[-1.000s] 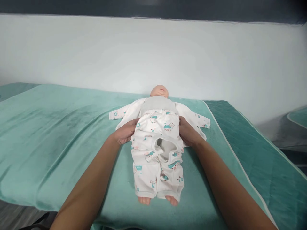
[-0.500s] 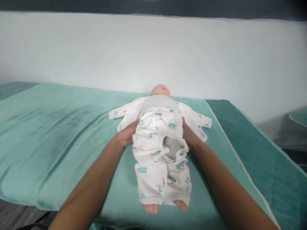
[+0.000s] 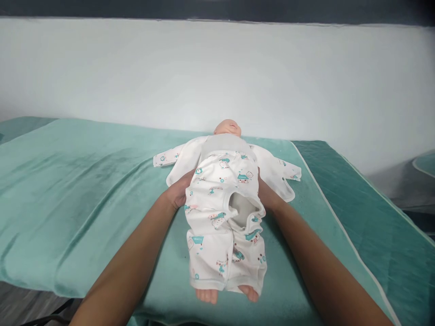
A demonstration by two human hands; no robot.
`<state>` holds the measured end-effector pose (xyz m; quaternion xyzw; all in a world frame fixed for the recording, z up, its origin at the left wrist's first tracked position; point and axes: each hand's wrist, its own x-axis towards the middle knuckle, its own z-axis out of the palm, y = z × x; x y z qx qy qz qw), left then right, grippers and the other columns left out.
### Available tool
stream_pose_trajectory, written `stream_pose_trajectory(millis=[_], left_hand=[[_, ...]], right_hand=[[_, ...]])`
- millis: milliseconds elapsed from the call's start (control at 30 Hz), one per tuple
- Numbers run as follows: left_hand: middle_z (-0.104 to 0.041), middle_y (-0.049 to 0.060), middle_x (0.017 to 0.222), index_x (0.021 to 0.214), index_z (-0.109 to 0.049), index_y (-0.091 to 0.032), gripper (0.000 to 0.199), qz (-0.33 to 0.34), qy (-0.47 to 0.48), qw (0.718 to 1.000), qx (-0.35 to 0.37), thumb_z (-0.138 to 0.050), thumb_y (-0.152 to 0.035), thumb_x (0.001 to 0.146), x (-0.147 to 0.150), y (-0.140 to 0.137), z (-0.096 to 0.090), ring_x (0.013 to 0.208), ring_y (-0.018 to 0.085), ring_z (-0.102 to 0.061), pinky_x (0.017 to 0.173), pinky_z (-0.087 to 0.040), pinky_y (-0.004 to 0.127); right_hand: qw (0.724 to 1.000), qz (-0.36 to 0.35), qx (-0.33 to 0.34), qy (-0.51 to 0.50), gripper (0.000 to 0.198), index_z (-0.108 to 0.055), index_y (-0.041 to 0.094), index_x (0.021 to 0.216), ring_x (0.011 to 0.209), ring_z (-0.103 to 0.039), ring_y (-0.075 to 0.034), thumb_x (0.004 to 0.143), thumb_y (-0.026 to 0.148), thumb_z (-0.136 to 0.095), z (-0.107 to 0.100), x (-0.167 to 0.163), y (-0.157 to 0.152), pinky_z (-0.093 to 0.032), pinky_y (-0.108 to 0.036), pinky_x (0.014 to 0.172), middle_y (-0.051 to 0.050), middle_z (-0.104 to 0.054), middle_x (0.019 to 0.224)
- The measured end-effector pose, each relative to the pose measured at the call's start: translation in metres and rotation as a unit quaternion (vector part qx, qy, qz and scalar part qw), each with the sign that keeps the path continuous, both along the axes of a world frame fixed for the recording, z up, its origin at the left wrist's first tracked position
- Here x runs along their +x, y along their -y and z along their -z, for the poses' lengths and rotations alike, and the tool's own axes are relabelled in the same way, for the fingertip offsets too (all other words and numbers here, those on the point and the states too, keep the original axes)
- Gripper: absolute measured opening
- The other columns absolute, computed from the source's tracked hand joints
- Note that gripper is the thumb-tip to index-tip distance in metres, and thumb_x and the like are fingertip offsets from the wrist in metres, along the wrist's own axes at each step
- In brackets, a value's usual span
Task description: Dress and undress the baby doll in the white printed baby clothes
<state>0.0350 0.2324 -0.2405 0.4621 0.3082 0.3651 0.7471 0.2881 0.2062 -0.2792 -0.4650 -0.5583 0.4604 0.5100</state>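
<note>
The trousers shift leftward between left hand and right hand. Likely soft, they're best held waist-side; both grips are unclear.

From where I'm standing, the person's L forearm & R forearm are bare, smooth-looking, slim nr the wrists & thicker further up, w/ the L hand & R hand bare too, each partly out of my sight.
</note>
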Motion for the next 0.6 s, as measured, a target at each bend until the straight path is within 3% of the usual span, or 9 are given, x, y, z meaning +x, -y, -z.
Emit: stream_pose_trajectory(millis=[200,300,467,600], left_hand=[[-0.075,0.007,0.095,0.117,-0.068,-0.019,0.059,-0.006,-0.007,1.000,0.025,-0.084,-0.022,0.060,-0.003,-0.003,0.002,0.099,0.030,-0.069,0.083,-0.056,0.037],[-0.075,0.008,0.099,0.121,-0.066,-0.019,0.059,-0.025,-0.028,0.999,0.035,-0.082,-0.022,0.064,-0.004,-0.005,0.005,0.095,0.027,-0.069,0.082,-0.056,0.036],[-0.074,0.006,0.100,0.116,-0.066,-0.019,0.057,-0.054,-0.026,0.998,0.028,-0.083,-0.021,0.061,0.001,-0.005,0.002,0.093,0.025,-0.069,0.079,-0.054,0.033],[-0.073,0.003,0.092,0.101,-0.068,-0.017,0.044,-0.098,-0.028,0.994,0.034,-0.082,-0.025,0.060,0.006,-0.003,-0.003,0.089,0.023,-0.067,0.075,-0.051,0.030]], right_hand=[[0.998,0.038,0.031,0.028,0.070,-0.053,0.033,0.125,0.139,-0.041,-0.035,0.064,0.051,-0.083,-0.018,-0.007,0.011,-0.040,-0.052,0.112,-0.009,-0.055,0.140],[0.998,0.058,0.006,0.010,0.068,-0.055,0.035,0.123,0.135,-0.046,-0.037,0.063,0.048,-0.084,-0.023,-0.011,0.011,-0.046,-0.054,0.105,-0.007,-0.057,0.138],[0.997,0.062,-0.030,-0.036,0.063,-0.057,0.036,0.122,0.120,-0.057,-0.035,0.065,0.047,-0.081,-0.026,-0.016,0.009,-0.053,-0.053,0.094,-0.006,-0.067,0.124],[0.992,0.071,-0.068,-0.082,0.054,-0.060,0.033,0.117,0.103,-0.065,-0.032,0.066,0.042,-0.077,-0.029,-0.020,0.009,-0.057,-0.048,0.081,-0.004,-0.072,0.110]])
